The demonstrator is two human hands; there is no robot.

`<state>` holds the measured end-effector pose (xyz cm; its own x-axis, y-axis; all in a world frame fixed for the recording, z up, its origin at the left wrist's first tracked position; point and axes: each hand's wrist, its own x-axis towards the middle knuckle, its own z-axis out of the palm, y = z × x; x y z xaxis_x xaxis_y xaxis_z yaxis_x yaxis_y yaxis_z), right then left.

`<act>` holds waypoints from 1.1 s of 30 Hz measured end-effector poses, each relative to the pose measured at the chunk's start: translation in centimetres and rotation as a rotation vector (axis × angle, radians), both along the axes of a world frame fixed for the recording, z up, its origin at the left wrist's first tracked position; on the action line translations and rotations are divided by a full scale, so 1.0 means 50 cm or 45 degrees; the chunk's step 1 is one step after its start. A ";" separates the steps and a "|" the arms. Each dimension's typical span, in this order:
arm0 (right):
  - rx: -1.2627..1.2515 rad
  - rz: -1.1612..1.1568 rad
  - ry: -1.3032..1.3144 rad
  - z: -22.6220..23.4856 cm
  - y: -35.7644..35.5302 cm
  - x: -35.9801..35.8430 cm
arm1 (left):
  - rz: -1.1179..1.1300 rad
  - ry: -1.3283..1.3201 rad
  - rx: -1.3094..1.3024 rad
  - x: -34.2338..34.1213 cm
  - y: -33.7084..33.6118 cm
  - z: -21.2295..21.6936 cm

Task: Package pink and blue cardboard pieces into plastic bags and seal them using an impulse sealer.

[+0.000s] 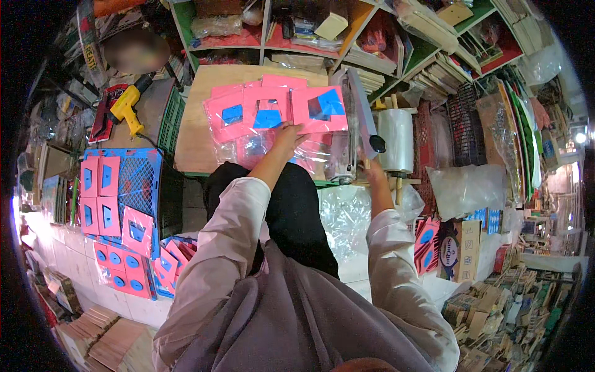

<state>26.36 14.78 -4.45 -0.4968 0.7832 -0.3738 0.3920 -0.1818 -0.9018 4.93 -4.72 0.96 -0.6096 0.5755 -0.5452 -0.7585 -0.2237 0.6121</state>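
Note:
On a wooden board (192, 133) lie several pink pieces (230, 131) with blue shapes, in clear plastic bags. My left hand (285, 141) is closed at the lower edge of a pink bagged piece (310, 124) with a blue four-sided shape. That piece's right end reaches the long heat sealer (341, 155). The sealer's grey arm (361, 102), with a black knob (377, 144), is raised along its right side. My right hand (374, 173) is at the arm's near end, its fingers partly hidden and seemingly curled round it.
A roll of clear plastic (395, 141) stands right of the sealer. At left, a yellow glue gun (127, 110) lies on a board, above a blue crate (139, 170) bearing pink sheets (99, 197). Shelves (266, 31) rise behind; a cardboard box (462, 251) stands at right.

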 end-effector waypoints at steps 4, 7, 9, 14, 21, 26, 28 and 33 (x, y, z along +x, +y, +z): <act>0.137 -0.044 0.042 -0.024 -0.021 0.001 | -0.095 0.028 0.026 0.007 -0.010 -0.004; -0.196 -0.345 0.160 -0.003 -0.007 0.016 | -0.158 0.080 0.017 0.008 -0.015 -0.006; -0.369 -0.152 0.259 0.012 -0.013 0.017 | -0.158 0.094 -0.002 0.009 -0.016 -0.005; -0.166 -0.238 0.163 0.019 -0.053 0.004 | -0.161 0.090 0.019 0.013 -0.012 -0.006; -0.124 -0.387 0.420 0.055 0.012 0.028 | -0.219 0.164 -0.021 0.003 -0.010 -0.046; -0.034 -0.782 0.228 0.068 0.078 0.051 | -0.233 0.148 -0.072 0.001 -0.013 -0.046; 0.042 -0.895 0.343 0.059 0.102 0.094 | -0.233 0.157 -0.044 0.005 -0.016 -0.033; 0.561 -0.934 -0.359 0.089 0.136 0.165 | -0.194 0.148 -0.085 0.015 -0.011 -0.008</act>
<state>34.63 21.58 0.01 0.2493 0.9684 0.0033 0.5312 -0.1339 -0.8366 5.68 -5.29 0.57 -0.5794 0.6306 -0.5163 -0.7039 -0.0677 0.7071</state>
